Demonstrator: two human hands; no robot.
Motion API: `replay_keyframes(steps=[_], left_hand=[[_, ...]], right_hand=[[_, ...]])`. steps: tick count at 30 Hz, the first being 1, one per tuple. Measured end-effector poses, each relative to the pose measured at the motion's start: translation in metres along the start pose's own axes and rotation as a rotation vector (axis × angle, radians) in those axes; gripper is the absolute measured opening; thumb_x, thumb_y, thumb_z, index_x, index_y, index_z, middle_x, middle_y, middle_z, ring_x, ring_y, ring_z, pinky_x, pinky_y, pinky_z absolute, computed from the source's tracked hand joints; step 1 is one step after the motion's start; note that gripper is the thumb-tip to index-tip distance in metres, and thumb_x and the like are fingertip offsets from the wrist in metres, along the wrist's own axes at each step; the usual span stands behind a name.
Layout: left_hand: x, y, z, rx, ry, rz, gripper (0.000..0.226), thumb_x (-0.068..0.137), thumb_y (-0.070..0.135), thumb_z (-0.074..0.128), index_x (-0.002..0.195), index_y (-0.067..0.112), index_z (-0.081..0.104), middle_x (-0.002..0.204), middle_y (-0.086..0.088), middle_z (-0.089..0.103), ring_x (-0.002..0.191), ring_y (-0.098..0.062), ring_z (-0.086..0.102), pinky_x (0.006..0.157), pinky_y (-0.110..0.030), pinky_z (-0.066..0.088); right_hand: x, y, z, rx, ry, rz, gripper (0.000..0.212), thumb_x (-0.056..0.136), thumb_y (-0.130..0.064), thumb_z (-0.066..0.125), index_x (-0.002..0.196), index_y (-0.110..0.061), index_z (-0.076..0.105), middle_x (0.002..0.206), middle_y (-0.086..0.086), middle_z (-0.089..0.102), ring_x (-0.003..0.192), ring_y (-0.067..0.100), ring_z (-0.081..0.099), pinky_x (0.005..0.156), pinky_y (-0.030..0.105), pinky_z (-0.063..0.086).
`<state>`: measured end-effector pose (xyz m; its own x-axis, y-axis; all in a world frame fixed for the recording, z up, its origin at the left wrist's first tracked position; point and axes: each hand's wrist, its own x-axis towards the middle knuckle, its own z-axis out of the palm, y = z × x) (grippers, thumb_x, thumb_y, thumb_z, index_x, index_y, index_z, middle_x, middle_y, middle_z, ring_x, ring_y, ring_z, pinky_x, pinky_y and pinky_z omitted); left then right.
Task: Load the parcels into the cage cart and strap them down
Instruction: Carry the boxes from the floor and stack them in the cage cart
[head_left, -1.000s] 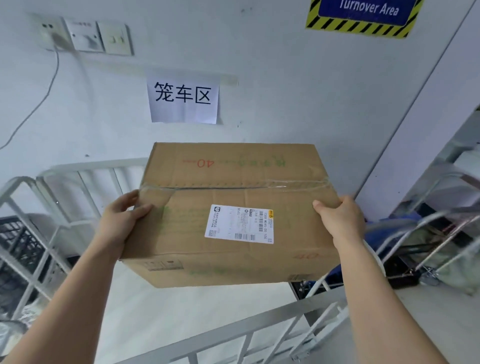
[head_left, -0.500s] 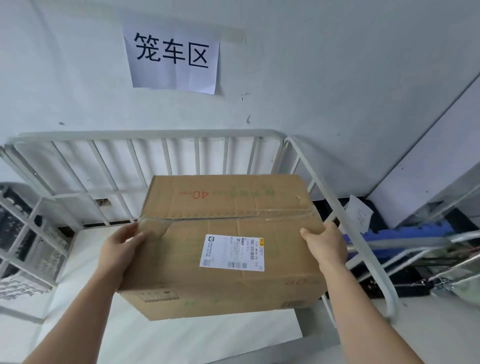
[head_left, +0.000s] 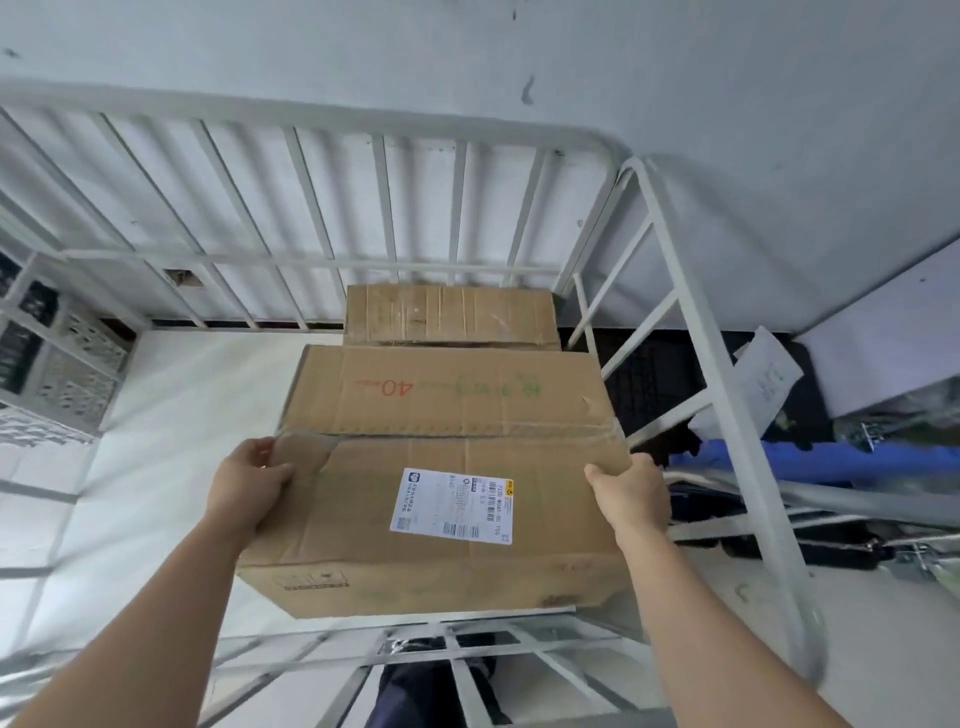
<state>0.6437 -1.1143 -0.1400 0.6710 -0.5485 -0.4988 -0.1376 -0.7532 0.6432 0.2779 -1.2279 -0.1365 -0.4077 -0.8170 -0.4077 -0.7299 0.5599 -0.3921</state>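
Large cardboard box (head_left: 447, 483): held inside the frame of the cage cart (head_left: 332, 119), over its white floor (head_left: 171, 415), at the right side. Whether the underside touches the floor cannot be told. Flaps closed, clear tape across the seam. Red "40" (head_left: 397, 388) on the far flap, white shipping label (head_left: 454, 506) on the near flap.

Left hand (head_left: 249, 488): grips the box's left edge, thumb on top, fingers curled round the side.

Right hand (head_left: 631, 493): grips the box's right edge, thumb on top, fingers hidden down the side.

Smaller cardboard box (head_left: 449, 314): lies in the cart's far right corner, against the barred back rail, just beyond the large box.

Outside the cart, right: a blue item (head_left: 779, 462) and a sheet of paper (head_left: 763, 374), details unclear.

Outside the cart, left: pale slatted crates (head_left: 62, 364)

Behind: a white wall (head_left: 727, 78)
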Motion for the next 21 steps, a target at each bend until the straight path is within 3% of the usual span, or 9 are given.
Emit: replay_keyframes(steps=[6, 10, 14, 18, 21], left_hand=[[0.041, -0.027, 0.053, 0.038, -0.032, -0.099, 0.05, 0.079, 0.003, 0.066, 0.127, 0.009, 0.054, 0.121, -0.011, 0.063, 0.098, -0.03, 0.06, 0.08, -0.039, 0.049], [0.068, -0.054, 0.088, 0.048, -0.048, -0.153, 0.052, 0.079, 0.004, 0.068, 0.128, 0.01, 0.051, 0.123, -0.012, 0.061, 0.101, -0.03, 0.06, 0.083, -0.042, 0.05], [0.088, -0.084, 0.124, 0.065, -0.049, -0.197, 0.054, 0.083, -0.001, 0.061, 0.133, 0.009, 0.045, 0.127, -0.013, 0.057, 0.096, -0.026, 0.054, 0.077, -0.036, 0.046], [0.102, -0.114, 0.156, 0.078, -0.07, -0.247, 0.057, 0.083, -0.002, 0.06, 0.136, 0.009, 0.041, 0.131, -0.013, 0.053, 0.104, -0.029, 0.054, 0.08, -0.038, 0.048], [0.113, -0.131, 0.176, 0.079, -0.092, -0.273, 0.058, 0.085, 0.0, 0.06, 0.138, 0.01, 0.039, 0.13, -0.01, 0.052, 0.099, -0.024, 0.051, 0.08, -0.037, 0.047]], right_hand=[[0.036, 0.022, 0.049, -0.074, -0.024, 0.069, 0.05, 0.084, -0.038, 0.071, 0.12, -0.008, 0.055, 0.116, 0.012, 0.062, 0.11, 0.035, 0.057, 0.085, 0.044, 0.051], [0.059, 0.041, 0.087, -0.075, -0.052, 0.09, 0.042, 0.082, -0.037, 0.072, 0.11, -0.01, 0.056, 0.108, 0.01, 0.064, 0.1, 0.033, 0.06, 0.083, 0.045, 0.054], [0.081, 0.06, 0.125, -0.125, -0.066, 0.079, 0.05, 0.084, -0.036, 0.072, 0.119, -0.006, 0.055, 0.115, 0.012, 0.063, 0.108, 0.035, 0.058, 0.085, 0.042, 0.05], [0.099, 0.082, 0.16, -0.152, -0.082, 0.079, 0.053, 0.083, -0.037, 0.073, 0.123, -0.006, 0.055, 0.117, 0.013, 0.064, 0.109, 0.034, 0.059, 0.09, 0.045, 0.051], [0.114, 0.097, 0.18, -0.157, -0.098, 0.086, 0.055, 0.083, -0.036, 0.073, 0.125, -0.006, 0.054, 0.117, 0.013, 0.063, 0.109, 0.035, 0.059, 0.09, 0.047, 0.051]])
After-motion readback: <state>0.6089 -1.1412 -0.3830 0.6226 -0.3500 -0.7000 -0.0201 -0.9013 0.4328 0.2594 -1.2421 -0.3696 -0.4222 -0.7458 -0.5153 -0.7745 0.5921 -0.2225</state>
